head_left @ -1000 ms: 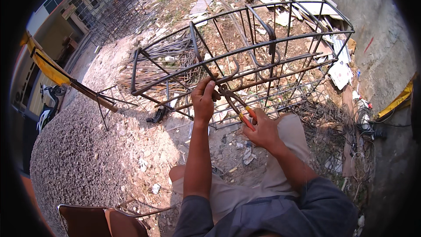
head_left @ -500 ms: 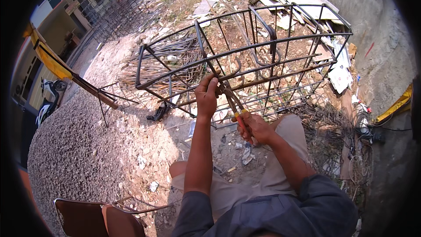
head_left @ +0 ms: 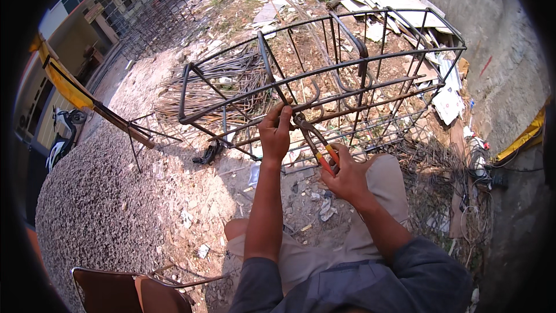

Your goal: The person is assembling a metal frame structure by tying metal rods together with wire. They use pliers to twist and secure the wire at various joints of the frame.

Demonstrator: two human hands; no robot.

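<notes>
A long rebar cage (head_left: 330,68) of dark bars and bent stirrups stands in front of me, slightly tilted. My left hand (head_left: 274,133) is closed at a joint on its near side, thumb up, fingers round the bar. Any small wire under those fingers is hidden. My right hand (head_left: 348,177) holds a pair of pincers (head_left: 313,140) with red and yellow handles. Their handles are spread a little, and the jaws touch the joint just right of my left fingers. Whether the jaws grip anything is too small to tell.
Loose rebar (head_left: 226,78) lies in a pile behind the cage's left end. A gravel heap (head_left: 98,214) rises at left, with a brown chair (head_left: 127,290) at lower left. Tangled wire (head_left: 428,162) lies near the concrete wall (head_left: 504,40) at right. White board scraps (head_left: 399,0) lie behind.
The pincers' handles have spread apart, and my right hand has moved slightly right with its fingers loosened round them. My left hand stays at the same joint.
</notes>
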